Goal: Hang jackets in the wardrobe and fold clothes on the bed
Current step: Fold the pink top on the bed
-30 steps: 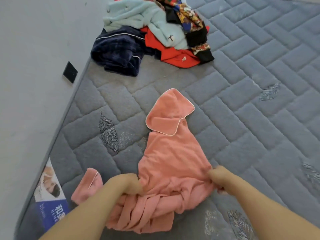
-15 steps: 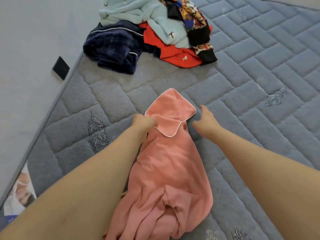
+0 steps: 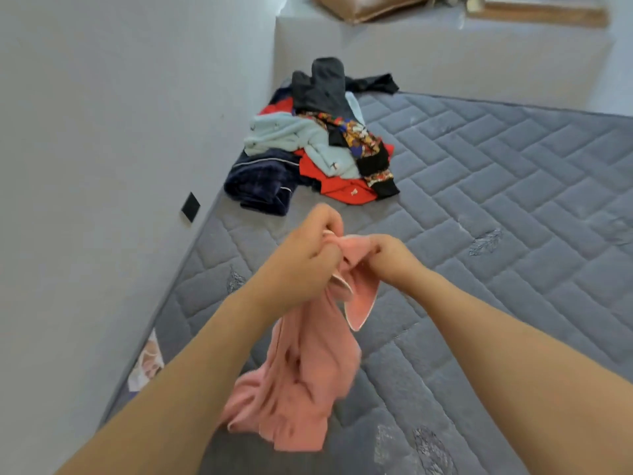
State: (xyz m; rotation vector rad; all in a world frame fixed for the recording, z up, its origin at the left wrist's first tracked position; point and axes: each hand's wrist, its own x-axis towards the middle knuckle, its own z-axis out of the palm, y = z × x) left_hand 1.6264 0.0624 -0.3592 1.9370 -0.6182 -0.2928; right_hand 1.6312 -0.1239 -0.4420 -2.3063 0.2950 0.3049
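Now the pink garment (image 3: 308,365), which half a second ago lay flat on the grey quilted mattress (image 3: 496,207), is lifted by its upper end, its lower part trailing onto the mattress. Both hands have been drawn together above it. Fabric is gripped by the left hand (image 3: 308,255), fingers curled round it, and pinched by the right hand (image 3: 390,258) just beside. More of the room is seen: a pile of clothes (image 3: 318,156) lies farther up the mattress beside the wall (image 3: 102,132).
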